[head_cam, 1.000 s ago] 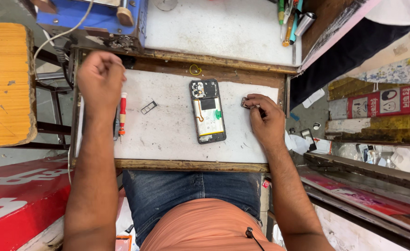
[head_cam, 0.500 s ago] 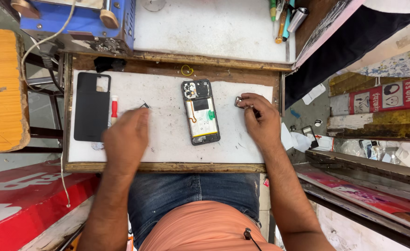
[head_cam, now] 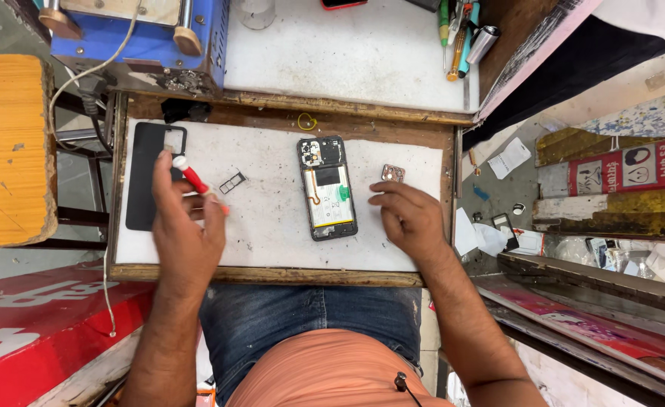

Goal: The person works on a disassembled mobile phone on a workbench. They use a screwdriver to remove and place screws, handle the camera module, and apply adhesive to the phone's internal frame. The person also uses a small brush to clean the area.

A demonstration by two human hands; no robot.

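An opened phone [head_cam: 327,188] lies back-up in the middle of the white work board [head_cam: 272,234], its insides showing. My left hand [head_cam: 185,230] holds a red-handled screwdriver [head_cam: 194,181] over the board's left part, next to the black back cover [head_cam: 148,175]. A small metal card tray [head_cam: 232,182] lies just right of the tool. My right hand [head_cam: 408,218] rests on the board right of the phone, fingers curled, below a small camera-plate part [head_cam: 393,172].
A blue machine [head_cam: 140,34] with a cable stands at the back left. Pens and tools [head_cam: 461,34] lie on the rear white shelf. A yellow stool [head_cam: 8,151] is at the left, and paper scraps [head_cam: 498,226] lie on the floor at the right.
My left hand went from the back cover at far left to the board, and now grips the red screwdriver. My right hand slid slightly down from the small part.
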